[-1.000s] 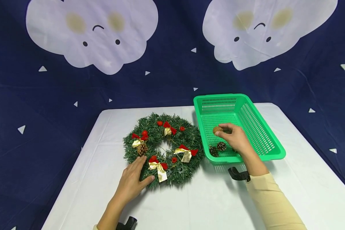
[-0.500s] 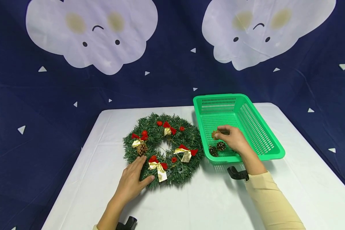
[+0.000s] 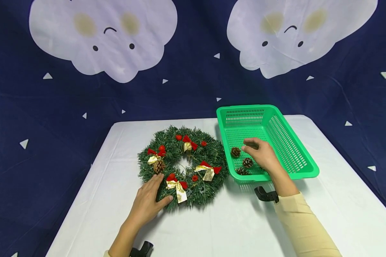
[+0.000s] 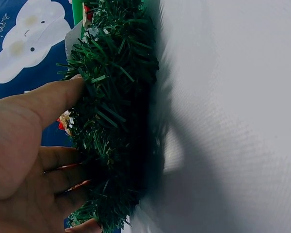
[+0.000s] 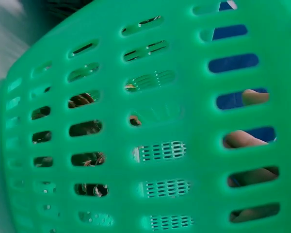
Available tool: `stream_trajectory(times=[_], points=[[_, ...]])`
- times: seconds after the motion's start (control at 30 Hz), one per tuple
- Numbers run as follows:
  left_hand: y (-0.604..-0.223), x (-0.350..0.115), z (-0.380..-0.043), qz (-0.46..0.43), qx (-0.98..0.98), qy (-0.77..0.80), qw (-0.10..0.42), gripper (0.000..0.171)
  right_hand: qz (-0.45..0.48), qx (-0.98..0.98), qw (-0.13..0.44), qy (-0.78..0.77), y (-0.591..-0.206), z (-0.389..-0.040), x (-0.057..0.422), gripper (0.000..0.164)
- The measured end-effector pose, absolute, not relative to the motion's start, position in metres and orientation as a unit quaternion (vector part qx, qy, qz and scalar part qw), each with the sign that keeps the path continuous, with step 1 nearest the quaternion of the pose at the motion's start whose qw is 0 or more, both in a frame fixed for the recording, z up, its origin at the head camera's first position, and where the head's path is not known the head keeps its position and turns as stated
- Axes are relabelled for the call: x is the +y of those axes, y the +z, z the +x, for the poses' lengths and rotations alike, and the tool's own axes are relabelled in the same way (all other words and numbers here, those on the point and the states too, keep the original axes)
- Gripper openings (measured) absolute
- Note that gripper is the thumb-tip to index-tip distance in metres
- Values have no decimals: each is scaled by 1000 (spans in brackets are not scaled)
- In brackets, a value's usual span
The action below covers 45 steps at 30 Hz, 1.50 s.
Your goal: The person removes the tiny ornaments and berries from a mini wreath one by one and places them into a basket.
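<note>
Basket wall point(image 5: 114, 141) masks probable pinecones point(image 5: 80, 100) in right-wrist view.

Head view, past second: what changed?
Right hand let go of the brown pine cone; the cone went down and left and now sits in the green basket, by its left wall. The dark cone at the near-left corner shifted slightly right. Unchanged: left hand on the wreath, the middle cone, basket position.

Left grip point(image 3: 149, 200): thumb spread from extended fingers; right grip point(image 3: 261, 153): fingers loosely bent, thumb tip apart.
</note>
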State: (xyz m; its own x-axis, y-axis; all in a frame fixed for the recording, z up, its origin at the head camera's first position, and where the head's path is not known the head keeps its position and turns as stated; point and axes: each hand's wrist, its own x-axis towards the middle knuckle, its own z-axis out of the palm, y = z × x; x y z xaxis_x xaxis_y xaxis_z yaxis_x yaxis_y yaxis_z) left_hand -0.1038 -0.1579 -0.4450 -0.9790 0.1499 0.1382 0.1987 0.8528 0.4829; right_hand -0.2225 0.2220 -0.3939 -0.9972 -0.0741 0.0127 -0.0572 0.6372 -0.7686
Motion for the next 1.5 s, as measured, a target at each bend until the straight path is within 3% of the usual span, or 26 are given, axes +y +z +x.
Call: stream_trajectory(times=[0.6, 1.5], points=[[-445, -158, -103, -92, -962, -253, 49, 81, -62, 882, -57, -464, -376, -214, 205, 49], [-444, -158, -103, -89, -962, -254, 48, 80, -136, 863, -54, -484, -362, -208, 145, 44]])
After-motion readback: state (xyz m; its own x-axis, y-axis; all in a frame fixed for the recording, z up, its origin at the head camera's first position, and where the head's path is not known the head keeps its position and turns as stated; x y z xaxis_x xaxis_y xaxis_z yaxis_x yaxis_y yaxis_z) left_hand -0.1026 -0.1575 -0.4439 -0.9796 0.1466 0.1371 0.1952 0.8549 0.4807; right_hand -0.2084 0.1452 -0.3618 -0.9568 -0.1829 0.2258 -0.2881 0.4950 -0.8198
